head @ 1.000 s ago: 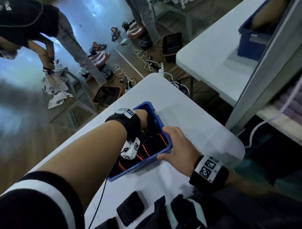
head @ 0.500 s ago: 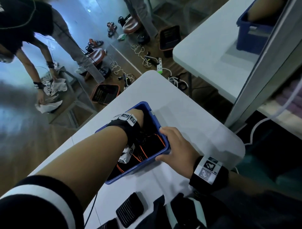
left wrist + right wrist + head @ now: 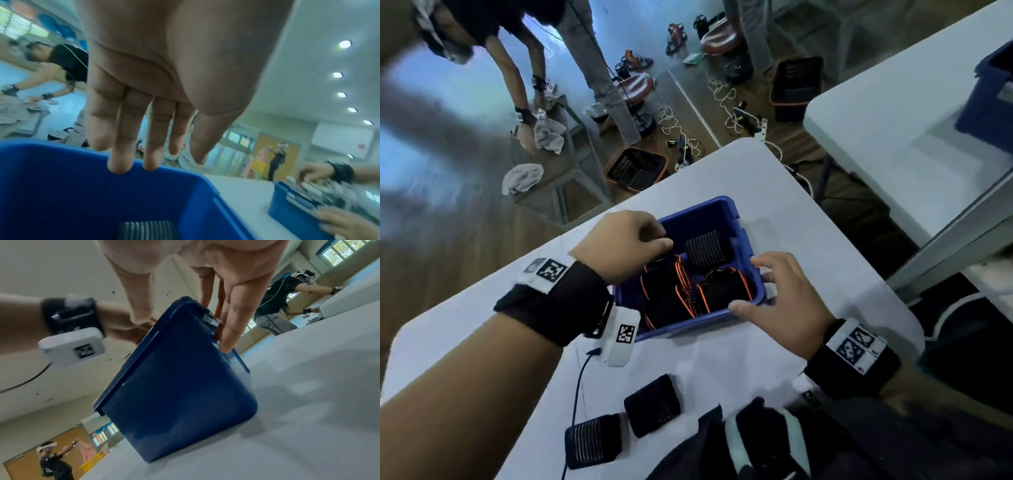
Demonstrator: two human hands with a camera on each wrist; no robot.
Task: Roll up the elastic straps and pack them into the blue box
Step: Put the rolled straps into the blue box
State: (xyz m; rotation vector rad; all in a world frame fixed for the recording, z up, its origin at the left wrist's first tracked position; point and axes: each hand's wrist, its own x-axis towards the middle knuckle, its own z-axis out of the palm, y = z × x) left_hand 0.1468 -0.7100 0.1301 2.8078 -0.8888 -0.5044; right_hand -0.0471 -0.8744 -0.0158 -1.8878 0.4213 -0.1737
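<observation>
Hovering over the blue box (image 3: 748,236), the left hand (image 3: 619,246) held nothing at all; the left wrist view showed its fingers (image 3: 121,146) hanging long and nearly straight above the box's far wall, palm empty. Over on the other side, the right hand (image 3: 784,301) steadied the box at its near right corner, thumb lying along the near rim and fingers spread loosely over the right edge. From the right wrist view, one fingertip (image 3: 226,344) pressed against the outside of the rim while the other fingers reached over the edge beyond it. How firmly that hand gripped, I could not tell.

The box sat on the white counter (image 3: 825,274), near its far right corner. Inside it, several rolled straps (image 3: 664,291) with orange edging lay packed side by side in the near half, black bundles touching one another. A single roll with pale ribbing (image 3: 707,248) sat apart from them toward the far wall.

Closer to the person, two more rolls waited on the counter, outside the box. One plain black roll (image 3: 652,404) lay just beside a ribbed roll (image 3: 592,440) near the counter's front edge. A thin dark cable (image 3: 577,394) ran down from the white wrist camera (image 3: 621,337) strapped to the left arm.
</observation>
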